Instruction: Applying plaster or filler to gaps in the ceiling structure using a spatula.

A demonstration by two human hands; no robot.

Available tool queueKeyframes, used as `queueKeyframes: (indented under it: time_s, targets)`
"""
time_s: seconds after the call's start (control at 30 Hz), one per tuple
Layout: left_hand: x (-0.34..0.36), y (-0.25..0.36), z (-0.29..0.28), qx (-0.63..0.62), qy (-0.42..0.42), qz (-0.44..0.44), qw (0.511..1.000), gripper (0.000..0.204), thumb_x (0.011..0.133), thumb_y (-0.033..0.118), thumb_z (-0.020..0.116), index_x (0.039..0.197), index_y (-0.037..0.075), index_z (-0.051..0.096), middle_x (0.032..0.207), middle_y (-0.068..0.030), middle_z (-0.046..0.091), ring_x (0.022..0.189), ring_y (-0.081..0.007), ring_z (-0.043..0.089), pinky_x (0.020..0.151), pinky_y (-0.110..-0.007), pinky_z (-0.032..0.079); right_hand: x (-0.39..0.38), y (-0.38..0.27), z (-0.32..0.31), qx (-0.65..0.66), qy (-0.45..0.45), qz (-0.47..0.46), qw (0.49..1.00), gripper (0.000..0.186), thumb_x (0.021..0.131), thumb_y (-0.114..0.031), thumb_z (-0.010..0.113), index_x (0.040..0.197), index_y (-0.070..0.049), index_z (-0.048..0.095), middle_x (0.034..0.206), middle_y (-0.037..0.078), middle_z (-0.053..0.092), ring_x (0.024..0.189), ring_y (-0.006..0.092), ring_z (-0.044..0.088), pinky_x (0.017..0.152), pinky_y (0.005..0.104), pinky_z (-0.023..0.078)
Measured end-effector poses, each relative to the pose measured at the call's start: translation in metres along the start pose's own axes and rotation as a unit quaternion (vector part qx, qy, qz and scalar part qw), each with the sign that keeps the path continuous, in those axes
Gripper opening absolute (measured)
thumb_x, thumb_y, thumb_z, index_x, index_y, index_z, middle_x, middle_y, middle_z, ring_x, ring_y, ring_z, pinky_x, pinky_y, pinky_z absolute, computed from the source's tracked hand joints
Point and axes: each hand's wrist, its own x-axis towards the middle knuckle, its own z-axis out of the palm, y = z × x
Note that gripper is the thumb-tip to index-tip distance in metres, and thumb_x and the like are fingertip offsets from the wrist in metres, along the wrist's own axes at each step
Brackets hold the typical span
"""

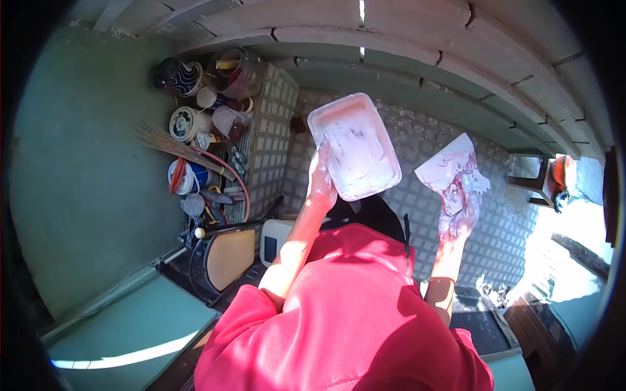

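While the left hand [321, 186] grips a plastic tub [354, 146] of white paste by its edge at twelve o'clock, the right hand [456, 218], at two o'clock, clasps a smeared scraper [448, 171], well apart from the tub.

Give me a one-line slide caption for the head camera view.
Left hand holds a plaster-smeared tray; right hand grips a coated scraper above a tiled floor.

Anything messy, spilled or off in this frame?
Yes. The right hand is smeared with white paste around the putty knife it grips. The left hand holds a paste-coated rectangular tub steeply tilted. No spill shows on the tiled floor.
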Motion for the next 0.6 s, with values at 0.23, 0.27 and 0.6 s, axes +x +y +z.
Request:
queueKeyframes:
  time_s: [0.23,0.27,0.6]
  targets:
    - [-0.012,0.037,-0.008,0.009,-0.063,-0.036,0.997,0.054,0.1,0.041,0.048,0.139,0.004,0.041,0.134,-0.01,0.054,0.122,-0.0215,0.052,0.103,-0.038,0.043,-0.039,-0.044,0.114,-0.274,-0.218,-0.219,0.911,0.03,0.09,-0.014,0.06,0.116,0.001,0.063,0.11,0.012,0.066,0.097,0.0198,0.062,0.083,0.035,0.051]
    - [-0.009,0.046,-0.01,0.036,-0.055,-0.036,0.997,0.055,0.099,0.041,0.048,0.139,0.004,0.04,0.133,-0.0101,0.054,0.122,-0.021,0.052,0.103,-0.038,0.043,-0.044,-0.043,0.134,-0.338,-0.224,-0.197,0.892,0.031,0.089,-0.016,0.061,0.114,0.003,0.064,0.106,0.012,0.068,0.092,0.0198,0.062,0.08,0.0345,0.05]
    - [0.024,0.102,-0.058,0.036,-0.128,0.067,0.989,0.046,0.098,0.03,0.052,0.136,0.005,0.042,0.129,-0.0081,0.05,0.114,-0.0162,0.05,0.1,-0.033,0.039,-0.073,0.034,0.257,-0.679,-0.253,-0.257,0.639,0.027,0.089,-0.019,0.056,0.106,0.0,0.065,0.083,0.026,0.065,0.081,0.0451,0.062,0.067,0.0406,0.051]
